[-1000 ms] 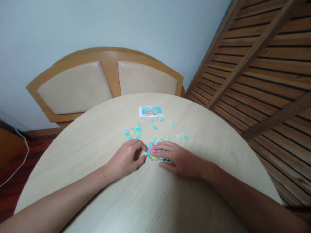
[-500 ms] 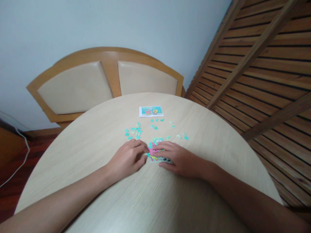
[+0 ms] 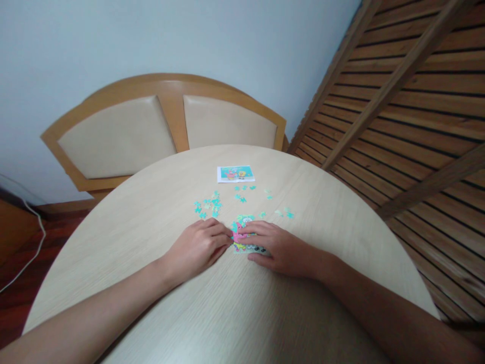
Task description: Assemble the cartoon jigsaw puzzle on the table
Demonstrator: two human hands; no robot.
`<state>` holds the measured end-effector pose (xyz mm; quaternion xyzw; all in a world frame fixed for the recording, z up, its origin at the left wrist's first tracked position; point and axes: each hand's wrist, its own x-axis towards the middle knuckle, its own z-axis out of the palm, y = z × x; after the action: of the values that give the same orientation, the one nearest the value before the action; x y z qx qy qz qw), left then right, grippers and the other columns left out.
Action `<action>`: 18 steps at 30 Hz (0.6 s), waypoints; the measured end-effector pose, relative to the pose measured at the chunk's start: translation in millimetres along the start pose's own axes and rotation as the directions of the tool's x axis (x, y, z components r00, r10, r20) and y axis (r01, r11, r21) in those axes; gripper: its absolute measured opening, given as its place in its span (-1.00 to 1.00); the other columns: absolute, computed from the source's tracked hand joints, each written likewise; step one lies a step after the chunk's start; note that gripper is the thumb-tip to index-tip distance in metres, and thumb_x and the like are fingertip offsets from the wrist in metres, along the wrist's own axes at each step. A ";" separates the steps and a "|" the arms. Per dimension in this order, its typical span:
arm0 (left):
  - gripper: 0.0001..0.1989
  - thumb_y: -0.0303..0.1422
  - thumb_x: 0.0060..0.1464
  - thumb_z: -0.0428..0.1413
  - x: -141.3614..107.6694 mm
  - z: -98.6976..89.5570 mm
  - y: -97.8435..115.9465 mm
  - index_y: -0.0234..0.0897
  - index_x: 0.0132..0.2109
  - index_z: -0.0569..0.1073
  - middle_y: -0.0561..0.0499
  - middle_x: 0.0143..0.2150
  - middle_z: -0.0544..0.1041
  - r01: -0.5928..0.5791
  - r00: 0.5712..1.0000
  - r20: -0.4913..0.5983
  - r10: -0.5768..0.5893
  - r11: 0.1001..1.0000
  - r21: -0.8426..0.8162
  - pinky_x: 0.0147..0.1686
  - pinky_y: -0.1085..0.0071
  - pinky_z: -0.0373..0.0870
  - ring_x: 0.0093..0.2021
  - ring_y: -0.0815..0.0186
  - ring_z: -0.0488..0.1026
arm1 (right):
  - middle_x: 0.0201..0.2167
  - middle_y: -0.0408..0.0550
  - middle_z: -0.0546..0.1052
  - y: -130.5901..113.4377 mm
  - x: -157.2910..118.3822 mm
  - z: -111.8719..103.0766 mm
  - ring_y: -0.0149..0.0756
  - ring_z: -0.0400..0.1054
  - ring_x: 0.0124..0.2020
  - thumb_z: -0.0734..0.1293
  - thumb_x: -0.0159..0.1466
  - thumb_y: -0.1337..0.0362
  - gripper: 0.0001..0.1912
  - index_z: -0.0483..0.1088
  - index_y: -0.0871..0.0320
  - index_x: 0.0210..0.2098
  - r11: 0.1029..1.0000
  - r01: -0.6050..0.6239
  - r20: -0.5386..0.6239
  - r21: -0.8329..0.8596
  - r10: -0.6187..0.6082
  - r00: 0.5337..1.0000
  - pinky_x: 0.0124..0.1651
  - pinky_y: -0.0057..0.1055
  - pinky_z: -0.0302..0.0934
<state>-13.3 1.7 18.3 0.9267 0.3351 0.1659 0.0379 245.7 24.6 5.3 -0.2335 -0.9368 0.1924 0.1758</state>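
White cable (image 3: pixel 42 237) far off, left of the left grip. Padded chair (image 3: pixel 171 111) past the far edge of the bench (image 3: pixel 144 217), well beyond the same grip. Left grip (image 3: pixel 200 246): narrow, thumb and fingertips close together at the puzzle's left edge; can't tell if a piece is pinched, tips hide it. Cluster of teal loose pieces (image 3: pixel 215 203) just beyond left grip's knuckles, some touching or overlapping. Picture card (image 3: pixel 235 173), pink and yellow figures on teal, lies flat, farther out, between the two grips sideways. Middle pieces (image 3: pixel 243 199), small teal group, just nearer than the card. Part-built puzzle (image 3: pixel 238 236) flat on bench, between both grips: pink figure shows by the left fingertips, rest partly under right fingers. Right grip (image 3: pixel 278 246): wide, fingers laid over puzzle, thumb apart along its near edge, not clasping anything. Right-hand pieces (image 3: pixel 290 215), few, scattered just beyond right grip. Slatted wood panel (image 3: pixel 417 101) well off, right of right grip.
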 end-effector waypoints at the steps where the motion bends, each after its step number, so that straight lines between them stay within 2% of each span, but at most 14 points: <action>1: -0.78 -0.39 0.38 0.02 -0.1 0.3 -0.3 -0.19 -0.07 0.58 -0.03 -0.05 0.61 -0.008 1.000 0.003 0.008 1.000 0.001 -0.06 0.23 0.44 -0.05 0.16 0.48 | 0.21 0.12 0.47 -0.1 0.0 -0.1 -0.10 0.29 0.26 0.36 0.35 0.26 -0.56 0.41 0.12 0.22 1.000 0.000 0.000 -0.002 0.000 1.000 0.36 -0.02 0.10; 7: -0.78 -0.35 0.39 0.02 -0.4 -1.3 -8.2 -0.18 -0.05 0.57 -0.03 -0.04 0.60 -0.004 1.000 0.002 0.004 0.995 -0.100 0.02 0.24 0.44 -0.01 0.20 0.50 | 0.22 0.11 0.47 -1.0 0.1 -0.9 -0.10 0.29 0.26 0.35 0.34 0.27 -0.54 0.41 0.13 0.22 1.000 0.004 0.007 -0.011 -0.004 1.000 0.36 -0.02 0.10; 10: -0.78 -0.32 0.37 0.02 -2.1 -4.1 -26.3 -0.19 0.02 0.54 -0.05 -0.02 0.60 0.119 0.991 -0.057 -0.125 0.989 -0.090 0.05 0.20 0.43 0.01 0.18 0.50 | 0.24 0.11 0.45 -1.8 -0.1 -2.2 -0.10 0.27 0.28 0.36 0.34 0.26 -0.52 0.39 0.13 0.24 1.000 0.001 0.022 -0.009 -0.001 1.000 0.39 -0.04 0.07; 13: -0.74 -0.27 0.34 0.04 -4.4 -2.0 -51.0 -0.27 0.05 0.51 -0.12 0.06 0.57 0.285 0.942 -0.169 -0.291 0.957 -0.063 0.11 0.11 0.42 0.06 0.12 0.48 | 0.25 0.11 0.44 -2.9 -0.1 -3.9 -0.10 0.26 0.29 0.36 0.35 0.25 -0.51 0.39 0.15 0.25 1.000 -0.005 0.041 -0.007 0.005 0.999 0.40 -0.05 0.04; 16: -0.63 -0.20 0.32 0.03 -4.0 7.3 -69.9 -0.33 0.13 0.47 -0.21 0.18 0.50 0.363 0.907 -0.211 -0.366 0.930 -0.051 0.20 0.03 0.36 0.18 0.06 0.43 | 0.26 0.12 0.43 -3.3 0.2 -4.8 -0.10 0.25 0.30 0.35 0.36 0.24 -0.52 0.39 0.17 0.25 1.000 -0.012 0.048 -0.009 0.012 0.999 0.41 -0.05 0.03; 18: -0.54 -0.17 0.31 0.02 -1.8 15.0 -76.0 -0.35 0.23 0.40 -0.24 0.27 0.42 0.366 0.910 -0.198 -0.363 0.930 -0.025 0.26 0.02 0.32 0.26 0.04 0.38 | 0.26 0.12 0.43 -3.0 0.4 -4.7 -0.09 0.25 0.30 0.35 0.35 0.24 -0.52 0.39 0.18 0.25 1.000 -0.016 0.049 -0.010 0.016 0.999 0.40 -0.05 0.04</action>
<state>-55.9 59.8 -10.1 0.8268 0.5051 0.2459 0.0285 246.2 23.7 10.7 -0.2370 -0.9398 0.1951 0.1499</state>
